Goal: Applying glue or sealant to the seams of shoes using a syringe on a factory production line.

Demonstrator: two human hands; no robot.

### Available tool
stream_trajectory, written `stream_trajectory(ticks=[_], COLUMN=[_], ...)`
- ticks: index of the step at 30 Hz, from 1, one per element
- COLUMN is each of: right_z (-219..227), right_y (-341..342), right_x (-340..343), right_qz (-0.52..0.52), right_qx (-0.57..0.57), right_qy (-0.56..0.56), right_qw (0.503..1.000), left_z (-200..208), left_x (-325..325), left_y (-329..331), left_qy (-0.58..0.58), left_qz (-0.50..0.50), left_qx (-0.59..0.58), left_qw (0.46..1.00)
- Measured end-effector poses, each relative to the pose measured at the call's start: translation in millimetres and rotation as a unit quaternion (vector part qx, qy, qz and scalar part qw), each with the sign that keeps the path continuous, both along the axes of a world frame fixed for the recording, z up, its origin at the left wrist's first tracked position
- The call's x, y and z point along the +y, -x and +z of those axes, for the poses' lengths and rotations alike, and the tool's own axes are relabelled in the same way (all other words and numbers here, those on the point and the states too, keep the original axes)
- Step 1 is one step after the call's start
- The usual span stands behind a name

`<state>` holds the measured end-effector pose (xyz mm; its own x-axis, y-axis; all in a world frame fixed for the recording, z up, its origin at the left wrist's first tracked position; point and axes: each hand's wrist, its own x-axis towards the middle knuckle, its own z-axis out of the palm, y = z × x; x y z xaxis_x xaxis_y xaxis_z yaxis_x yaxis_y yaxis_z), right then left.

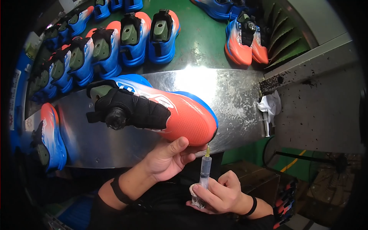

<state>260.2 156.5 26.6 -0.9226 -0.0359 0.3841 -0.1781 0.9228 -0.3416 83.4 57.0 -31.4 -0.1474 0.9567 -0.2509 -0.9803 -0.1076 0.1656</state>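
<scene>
A coral, white and blue sports shoe [188, 115] with a black lacing dial and a green last inside lies tilted over the metal bench edge, toe toward me. My left hand [168, 157] grips it at the toe, thumb on the upper and other fingers partly hidden underneath. My right hand [222, 193] is closed round a clear syringe [205, 170] with a yellow needle hub. The syringe points upward, its needle tip at the seam between toe and sole. A crumpled white wipe [196, 196] is pressed under the right fingers.
Rows of similar shoes [132, 38] stand on the green conveyor [195, 34] at far left; a pair [239, 44] sits at far right. One shoe [53, 134] lies left on the metal bench [237, 103]. A white cloth [270, 103] and another syringe [266, 124] hang at the right edge.
</scene>
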Motion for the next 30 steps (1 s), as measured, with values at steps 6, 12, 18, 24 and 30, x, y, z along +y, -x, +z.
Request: stream_trajectory(ticks=[6,12,18,24,30], right_z=[1,0,-39,-47,-46], right_y=[2,-2,28,33,33], right_x=[3,33,89,112,114], right_qz=[0.019,-0.043,-0.117,-0.161,-0.171], right_qx=[-0.004,0.071,0.088,0.098,0.083], right_qy=[0.035,0.031,0.018,0.071,0.119], right_qw=[0.999,0.996,0.989,0.979,0.975], left_z=[-4,-2,53,38,6], left_x=[-1,-77,-121,-19,147], left_y=[0,-4,18,86,146], left_qy=[0.004,0.019,0.235,0.186,0.148], left_qz=[0.026,0.006,0.075,0.038,-0.005], left_qx=[0.013,-0.017,0.294,0.376,0.383], left_qw=[1.0,1.0,0.924,0.907,0.912])
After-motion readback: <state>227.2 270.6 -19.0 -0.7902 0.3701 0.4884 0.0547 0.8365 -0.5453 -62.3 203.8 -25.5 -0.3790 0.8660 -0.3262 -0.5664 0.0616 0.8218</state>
